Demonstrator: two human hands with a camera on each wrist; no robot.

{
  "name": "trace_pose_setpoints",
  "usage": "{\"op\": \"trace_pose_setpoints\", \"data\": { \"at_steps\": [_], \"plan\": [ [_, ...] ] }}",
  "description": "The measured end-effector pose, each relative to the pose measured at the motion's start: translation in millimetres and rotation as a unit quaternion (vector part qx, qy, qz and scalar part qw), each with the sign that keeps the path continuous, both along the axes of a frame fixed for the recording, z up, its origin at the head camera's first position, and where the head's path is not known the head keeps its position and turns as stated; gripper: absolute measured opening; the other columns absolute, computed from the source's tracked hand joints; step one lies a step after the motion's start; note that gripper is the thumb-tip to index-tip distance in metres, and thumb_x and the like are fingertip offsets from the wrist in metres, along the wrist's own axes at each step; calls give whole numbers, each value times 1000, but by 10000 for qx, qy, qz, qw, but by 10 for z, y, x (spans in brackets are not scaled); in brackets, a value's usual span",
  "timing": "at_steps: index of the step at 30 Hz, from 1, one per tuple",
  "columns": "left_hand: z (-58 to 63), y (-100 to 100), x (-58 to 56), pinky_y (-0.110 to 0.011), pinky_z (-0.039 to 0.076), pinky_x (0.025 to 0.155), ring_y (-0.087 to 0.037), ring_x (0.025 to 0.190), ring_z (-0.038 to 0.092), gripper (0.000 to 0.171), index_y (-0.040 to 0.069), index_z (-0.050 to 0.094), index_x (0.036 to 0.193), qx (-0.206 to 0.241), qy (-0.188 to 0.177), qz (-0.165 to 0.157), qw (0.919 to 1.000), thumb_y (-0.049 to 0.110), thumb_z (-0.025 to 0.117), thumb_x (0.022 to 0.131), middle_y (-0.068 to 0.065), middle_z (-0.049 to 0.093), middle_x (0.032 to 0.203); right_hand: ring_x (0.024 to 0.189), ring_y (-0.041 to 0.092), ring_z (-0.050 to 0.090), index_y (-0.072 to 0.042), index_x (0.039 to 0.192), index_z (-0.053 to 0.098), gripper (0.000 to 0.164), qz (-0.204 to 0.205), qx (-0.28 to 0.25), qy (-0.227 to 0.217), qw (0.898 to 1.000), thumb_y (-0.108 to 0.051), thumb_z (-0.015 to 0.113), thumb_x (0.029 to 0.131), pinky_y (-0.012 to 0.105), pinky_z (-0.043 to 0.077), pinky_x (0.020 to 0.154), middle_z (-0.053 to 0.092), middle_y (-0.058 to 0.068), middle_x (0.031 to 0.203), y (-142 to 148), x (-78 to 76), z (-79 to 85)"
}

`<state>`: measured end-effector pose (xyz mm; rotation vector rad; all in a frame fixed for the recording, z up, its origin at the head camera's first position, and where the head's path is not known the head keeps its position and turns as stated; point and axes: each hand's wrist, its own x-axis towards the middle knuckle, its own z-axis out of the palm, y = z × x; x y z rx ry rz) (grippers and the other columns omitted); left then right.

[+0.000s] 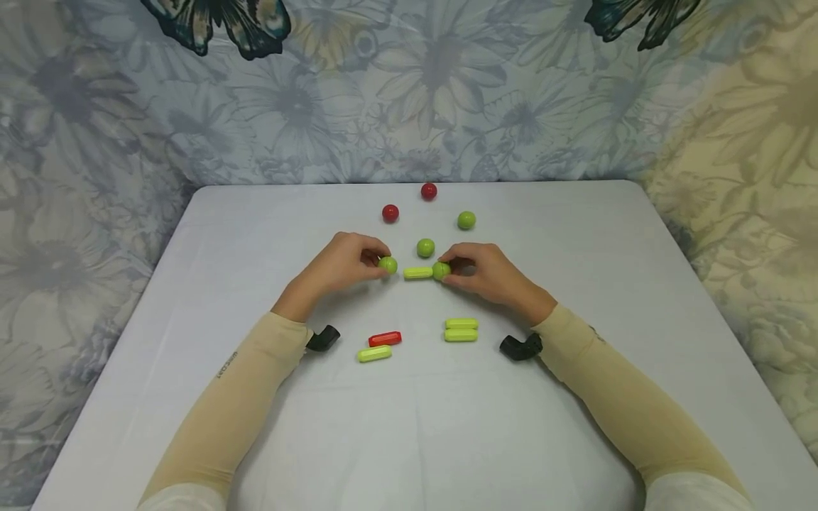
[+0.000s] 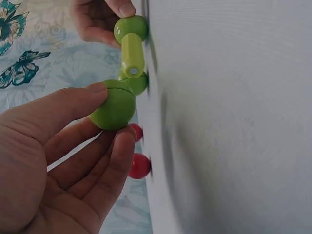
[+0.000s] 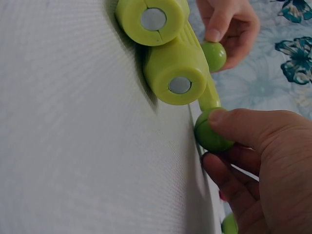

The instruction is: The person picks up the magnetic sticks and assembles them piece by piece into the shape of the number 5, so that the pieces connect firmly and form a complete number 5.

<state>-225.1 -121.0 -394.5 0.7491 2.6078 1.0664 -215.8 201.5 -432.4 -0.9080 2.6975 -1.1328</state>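
Observation:
My left hand point(image 1: 351, 261) pinches a green ball point(image 2: 114, 106) between thumb and fingers. In my right hand point(image 1: 488, 273) another green ball point(image 3: 213, 131) is pinched the same way. A yellow-green rod point(image 1: 418, 272) touches the right hand's ball and points left toward the left hand's ball, with a small gap between them. In the left wrist view the rod's free end shows a round silvery disc. Just behind the rod, a third green ball point(image 1: 425, 248) rests on the table.
Behind the hands lie two red balls point(image 1: 390, 213) and a green ball point(image 1: 466, 220). Nearer the front are a red rod point(image 1: 385, 339) touching a yellow-green rod point(image 1: 374, 353), and two yellow-green rods point(image 1: 461, 329) side by side. All lie on a white-covered table point(image 1: 409, 426) against a floral backdrop.

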Motion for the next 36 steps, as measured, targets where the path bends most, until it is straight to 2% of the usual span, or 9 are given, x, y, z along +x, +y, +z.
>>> {"op": "trace_pose_setpoints", "data": {
  "at_steps": [11,27,32,36],
  "plan": [
    [-96,37,-1,-35,57,87,-17,92,70,26,7,81,118,-104,-20,-179,9998,16,88,94,0,76,101,99,15,70,-10,120,77,28,-43,71,6,10000,-10,88,94,39,58,94,74,-1,111,-12,10,2],
    [-129,88,0,-36,57,88,-17,94,69,30,8,81,122,-73,-30,-199,9998,18,87,95,-1,76,104,100,16,70,-9,120,76,29,-61,97,8,9999,-9,88,94,39,57,95,75,0,112,-12,20,36],
    [-247,4,-72,-37,56,95,-16,104,70,30,11,82,126,383,-326,-260,9984,20,86,97,2,78,114,101,15,70,-8,120,76,29,-24,90,15,10000,-9,88,94,38,58,95,75,0,113,-8,14,21],
    [-371,-83,-123,-37,54,101,-16,116,70,28,10,82,128,1070,-772,-326,9907,14,81,100,0,78,125,99,15,70,-8,120,76,29,-12,69,29,10000,-8,88,94,38,58,94,75,0,112,-9,11,-1]
  ]
}}
